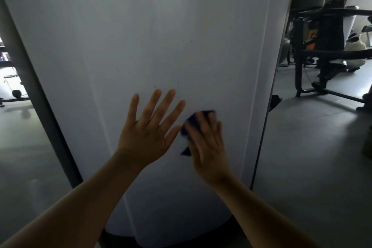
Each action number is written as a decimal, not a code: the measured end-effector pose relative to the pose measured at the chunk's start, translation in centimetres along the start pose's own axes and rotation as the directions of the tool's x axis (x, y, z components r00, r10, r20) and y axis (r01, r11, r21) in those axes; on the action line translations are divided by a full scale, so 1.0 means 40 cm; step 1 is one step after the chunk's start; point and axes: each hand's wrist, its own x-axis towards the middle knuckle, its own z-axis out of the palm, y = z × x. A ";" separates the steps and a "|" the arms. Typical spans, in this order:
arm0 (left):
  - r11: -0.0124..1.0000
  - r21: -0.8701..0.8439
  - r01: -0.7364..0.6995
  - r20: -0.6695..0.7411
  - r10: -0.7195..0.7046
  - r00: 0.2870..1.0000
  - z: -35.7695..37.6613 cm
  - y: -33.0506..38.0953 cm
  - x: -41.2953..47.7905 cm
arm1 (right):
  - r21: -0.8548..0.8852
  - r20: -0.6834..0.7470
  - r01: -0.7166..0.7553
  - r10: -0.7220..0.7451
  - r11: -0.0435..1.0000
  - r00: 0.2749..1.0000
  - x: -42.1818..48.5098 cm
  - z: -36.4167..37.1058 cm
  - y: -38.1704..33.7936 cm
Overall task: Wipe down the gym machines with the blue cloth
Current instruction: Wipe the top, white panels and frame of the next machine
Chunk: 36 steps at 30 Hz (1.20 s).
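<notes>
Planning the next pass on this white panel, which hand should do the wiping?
Right. The right hand presses the blue cloth against the white panel; the left hand is bare, fingers spread, beside it.

Light level: dim throughout, with a cool grey cast. The strongest light enters at the far left edge, where a pale patch (9, 78) is blown out and detail is lost. The panel (141, 36) is evenly lit with a soft sheen and no hard glare. The floor (312, 147) carries a diffuse reflection, and a faint shadow lies at the left.

Sharpness: the left hand (149, 127) is crisp. The right hand (209, 143) and cloth (193, 123) are blurred and their outlines smeared. The rack (330, 46) at the right reads almost as a silhouette and is soft.

Distortion: the wide lens bows the panel's edges and the post (40, 96) markedly.
</notes>
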 end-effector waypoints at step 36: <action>0.971 -0.160 -0.179 0.072 0.193 0.979 0.036 0.248 0.025 | 0.513 -0.094 -0.685 0.827 0.518 0.555 -0.065 -0.056 0.298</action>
